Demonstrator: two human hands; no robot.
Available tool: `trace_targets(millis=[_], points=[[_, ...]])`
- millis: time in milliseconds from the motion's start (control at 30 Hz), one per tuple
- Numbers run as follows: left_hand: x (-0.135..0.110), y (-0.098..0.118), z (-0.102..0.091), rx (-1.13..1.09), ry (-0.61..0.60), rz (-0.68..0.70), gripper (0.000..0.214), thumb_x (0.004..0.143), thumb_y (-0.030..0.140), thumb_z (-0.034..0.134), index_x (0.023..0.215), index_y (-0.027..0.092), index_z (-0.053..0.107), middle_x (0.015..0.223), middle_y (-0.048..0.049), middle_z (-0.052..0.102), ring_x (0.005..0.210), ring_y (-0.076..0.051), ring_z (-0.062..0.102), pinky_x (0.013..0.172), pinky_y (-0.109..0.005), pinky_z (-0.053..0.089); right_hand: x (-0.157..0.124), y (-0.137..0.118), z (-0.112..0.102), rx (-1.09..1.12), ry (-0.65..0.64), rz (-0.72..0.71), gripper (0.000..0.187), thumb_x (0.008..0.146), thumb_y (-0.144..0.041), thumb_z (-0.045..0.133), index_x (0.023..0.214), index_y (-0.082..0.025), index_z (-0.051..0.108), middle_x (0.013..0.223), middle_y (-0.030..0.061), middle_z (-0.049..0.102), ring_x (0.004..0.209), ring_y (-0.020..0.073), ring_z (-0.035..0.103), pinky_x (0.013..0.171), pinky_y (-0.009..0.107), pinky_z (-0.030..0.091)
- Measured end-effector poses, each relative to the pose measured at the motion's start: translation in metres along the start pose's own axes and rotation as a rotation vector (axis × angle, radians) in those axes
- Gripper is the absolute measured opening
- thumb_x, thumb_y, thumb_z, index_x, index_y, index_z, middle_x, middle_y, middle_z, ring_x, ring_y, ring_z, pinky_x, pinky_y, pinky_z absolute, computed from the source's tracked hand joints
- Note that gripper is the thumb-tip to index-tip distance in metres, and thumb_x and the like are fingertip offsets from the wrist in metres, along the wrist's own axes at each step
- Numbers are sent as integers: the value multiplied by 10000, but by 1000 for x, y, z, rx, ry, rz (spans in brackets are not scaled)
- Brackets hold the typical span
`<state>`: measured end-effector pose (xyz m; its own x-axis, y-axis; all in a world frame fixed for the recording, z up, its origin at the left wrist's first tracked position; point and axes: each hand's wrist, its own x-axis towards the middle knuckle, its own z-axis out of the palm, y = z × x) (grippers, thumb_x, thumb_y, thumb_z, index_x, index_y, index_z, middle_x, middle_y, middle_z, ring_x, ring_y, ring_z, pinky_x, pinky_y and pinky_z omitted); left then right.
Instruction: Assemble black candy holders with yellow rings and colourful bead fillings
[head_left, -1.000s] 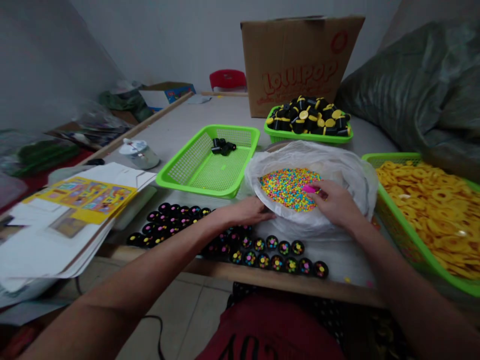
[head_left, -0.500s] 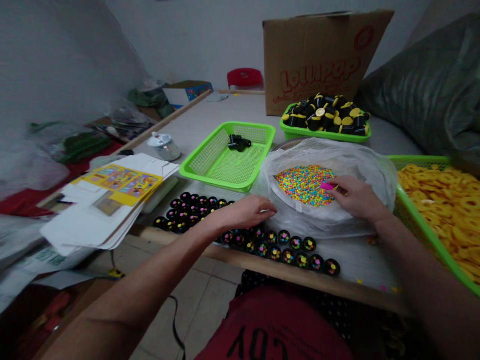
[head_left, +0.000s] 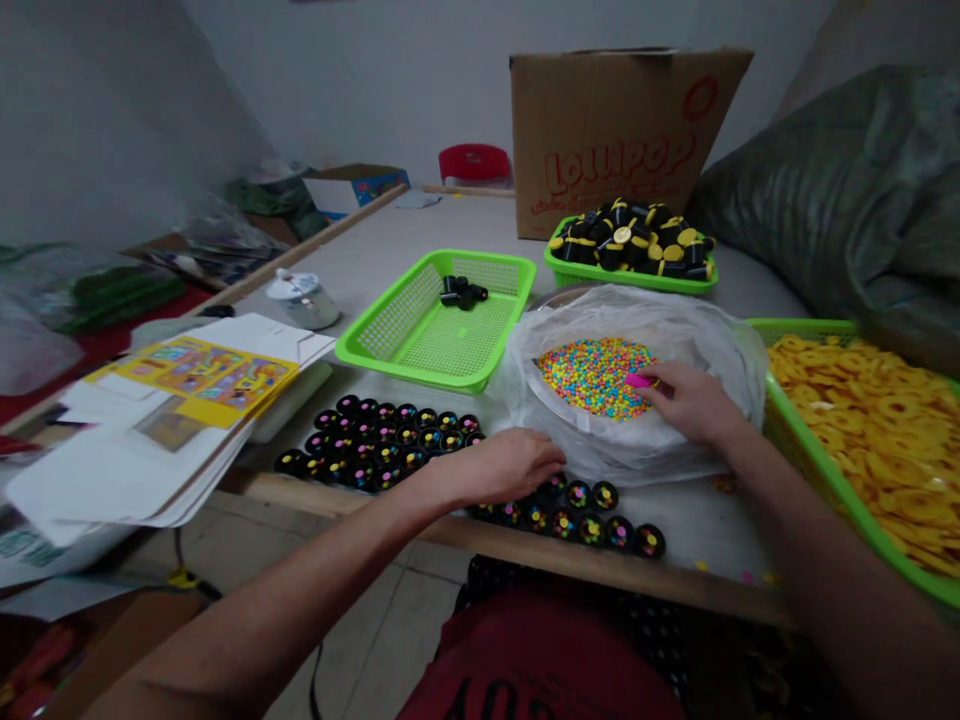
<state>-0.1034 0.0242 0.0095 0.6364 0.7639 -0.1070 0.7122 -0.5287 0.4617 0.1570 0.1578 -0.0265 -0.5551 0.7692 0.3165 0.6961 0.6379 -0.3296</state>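
Observation:
A plastic-lined bowl (head_left: pixel 675 330) holds small multicoloured candy beads (head_left: pixel 592 375). My right hand (head_left: pixel 690 402) rests on the bowl's near rim, fingers closed on a small pink scoop (head_left: pixel 639 380) that touches the beads. My left hand (head_left: pixel 506 465) lies palm down, fingers curled, over rows of small black cups (head_left: pixel 390 440) filled with beads, close to the table's front edge. What its fingers hold, if anything, is hidden. More filled cups (head_left: pixel 600 515) stand to its right.
A green basket (head_left: pixel 375 340) with a few black cups sits behind the rows. Another green basket (head_left: pixel 630 280) holds capped black-and-yellow cups before a cardboard box (head_left: pixel 622 130). A green tray of yellow rings (head_left: pixel 862 410) stands right. Papers (head_left: pixel 172 420) lie left.
My left hand has slid back from the bowl's plastic toward me, onto the filled black cups. The right hand stays at the beads with the pink scoop. The camera view shifted slightly.

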Motion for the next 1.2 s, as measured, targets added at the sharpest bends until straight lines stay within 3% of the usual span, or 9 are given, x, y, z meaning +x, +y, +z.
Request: trace_targets(millis=[200, 400, 633, 800, 933, 1000, 1100, 1200], points=[[13, 9, 8, -66, -77, 31, 289, 948, 257, 369, 947, 144, 635, 883, -84, 671, 810, -193, 622, 707, -275, 444, 1, -1, -3, -13, -15, 16, 290, 870, -394, 492, 1014, -198, 650, 955, 64, 679, 796, 194, 597, 730, 320, 457], [22, 22, 6, -11, -27, 21, 267, 941, 238, 377, 1059, 138, 594, 981, -102, 656, 878, -213, 623, 751, -294, 461, 2, -2, -4, 0, -13, 32, 271, 862, -380, 513, 1014, -205, 654, 958, 57, 672, 793, 183, 594, 736, 304, 455], [35, 38, 22, 23, -24, 154, 238, 919, 197, 404, 986, 123, 620, 886, -107, 673, 837, -218, 628, 765, -312, 491, 1, -6, -6, -6, -86, 71, 311, 875, -439, 468, 988, -222, 658, 908, 47, 687, 760, 195, 613, 675, 319, 471], [3, 55, 22, -55, 188, 136, 293, 919, 240, 421, 1143, 125, 570, 1041, -140, 663, 979, -220, 608, 877, -319, 477, -6, 13, 7, 8, -53, 83, 348, 815, -524, 493, 980, -274, 669, 992, 64, 702, 827, 275, 653, 676, 408, 514], [-50, 73, 27, -387, 311, 143, 312, 916, 293, 465, 1136, 127, 612, 1028, -107, 691, 945, -151, 627, 838, -217, 485, -4, 15, 11, 41, -82, 197, 339, 761, -596, 509, 901, -346, 689, 1015, 98, 699, 836, 292, 655, 690, 417, 507], [-79, 78, 35, -576, 363, 33, 277, 884, 301, 534, 1040, 115, 667, 932, -102, 714, 845, -142, 648, 751, -204, 498, -3, 7, 5, 43, -136, 262, 355, 748, -612, 496, 901, -361, 694, 1025, 99, 696, 844, 284, 652, 689, 403, 501], [-114, 75, 54, -788, 504, -313, 222, 836, 312, 602, 836, 119, 710, 768, -75, 711, 716, -134, 639, 667, -210, 486, -1, 2, 0, -4, -215, 332, 472, 716, -636, 470, 994, -323, 687, 1003, 87, 703, 824, 294, 654, 686, 416, 502], [-140, 62, 75, -881, 739, -665, 280, 808, 376, 620, 706, 123, 682, 565, -14, 614, 522, -103, 551, 520, -201, 434, -2, 24, 10, -98, -181, 309, 537, 682, -679, 453, 995, -314, 693, 984, 69, 712, 787, 297, 661, 646, 417, 510]])
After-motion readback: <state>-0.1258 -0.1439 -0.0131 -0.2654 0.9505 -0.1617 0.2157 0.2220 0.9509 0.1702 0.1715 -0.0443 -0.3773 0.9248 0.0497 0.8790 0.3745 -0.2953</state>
